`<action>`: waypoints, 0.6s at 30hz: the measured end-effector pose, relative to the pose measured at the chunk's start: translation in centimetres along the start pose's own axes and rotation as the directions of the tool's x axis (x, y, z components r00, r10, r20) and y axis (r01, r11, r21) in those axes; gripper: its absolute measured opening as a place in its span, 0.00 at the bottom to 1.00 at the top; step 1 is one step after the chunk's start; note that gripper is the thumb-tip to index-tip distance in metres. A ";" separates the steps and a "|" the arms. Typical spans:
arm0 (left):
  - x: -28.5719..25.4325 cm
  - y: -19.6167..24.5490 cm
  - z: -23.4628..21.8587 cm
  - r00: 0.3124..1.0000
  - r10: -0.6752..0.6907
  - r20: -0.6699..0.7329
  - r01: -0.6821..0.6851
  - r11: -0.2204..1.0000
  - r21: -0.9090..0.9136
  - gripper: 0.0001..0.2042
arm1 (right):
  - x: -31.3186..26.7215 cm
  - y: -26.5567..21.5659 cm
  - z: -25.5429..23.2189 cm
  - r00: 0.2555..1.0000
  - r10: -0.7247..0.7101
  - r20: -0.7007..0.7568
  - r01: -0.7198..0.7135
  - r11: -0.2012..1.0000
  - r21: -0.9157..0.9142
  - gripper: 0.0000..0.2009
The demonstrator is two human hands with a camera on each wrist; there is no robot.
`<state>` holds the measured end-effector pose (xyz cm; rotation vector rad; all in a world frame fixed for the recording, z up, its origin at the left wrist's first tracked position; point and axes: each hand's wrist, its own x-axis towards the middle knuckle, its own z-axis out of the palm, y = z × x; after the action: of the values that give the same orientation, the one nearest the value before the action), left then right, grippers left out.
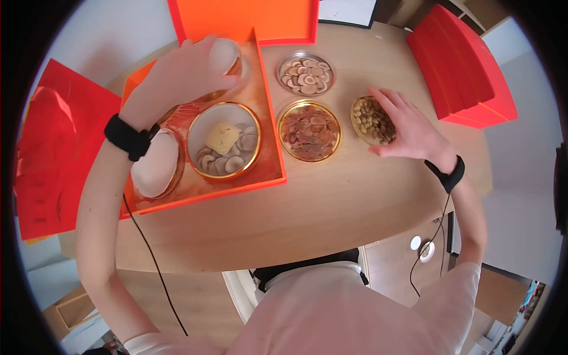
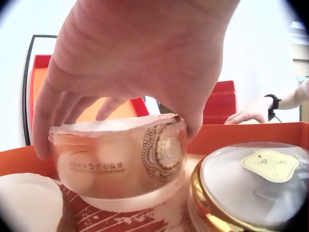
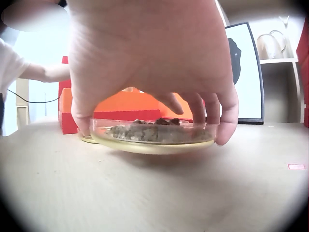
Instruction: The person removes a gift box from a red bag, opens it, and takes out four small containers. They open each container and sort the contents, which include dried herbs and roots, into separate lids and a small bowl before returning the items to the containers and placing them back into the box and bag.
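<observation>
My left hand (image 1: 180, 74) reaches into the open orange gift box and grips a clear round container (image 2: 120, 162) by its sides, thumb on one side and fingers on the other. That container has a printed gold pattern and sits slightly tilted over the box's red insert. Beside it in the box are a gold-rimmed round jar (image 1: 223, 141) with a cream label and pale slices inside, and a white-topped container (image 1: 155, 163). On the right, my right hand (image 1: 414, 127) grips a shallow clear dish (image 3: 154, 137) of small brownish round pieces by its rim, close over the table.
A dish of pale slices (image 1: 306, 73) and a gold-rimmed dish of reddish-brown flakes (image 1: 309, 130) stand between the hands. Red boxes (image 1: 458, 68) stand at the back right, a red bag (image 1: 59, 154) at far left. The box's wall (image 1: 270, 112) rises beside the dishes.
</observation>
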<state>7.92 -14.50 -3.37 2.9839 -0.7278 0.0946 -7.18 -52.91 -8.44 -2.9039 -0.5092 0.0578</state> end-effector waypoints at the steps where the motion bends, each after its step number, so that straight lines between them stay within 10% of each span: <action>1: 0.1 0.0 0.3 1.000 0.002 -0.018 -0.002 1.000 0.024 0.41 | 0.3 0.4 -0.1 1.000 0.007 0.001 -0.007 1.000 -0.011 0.54; 18: 0.5 1.2 0.6 0.991 -0.014 0.135 -0.003 0.992 0.127 0.44 | 8.0 6.3 1.5 0.993 0.115 -0.004 -0.116 0.993 -0.025 0.56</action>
<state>7.86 -15.81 -3.87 3.1384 -0.7543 -0.0651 2.38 -55.73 -11.22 -2.9549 -0.3433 0.0641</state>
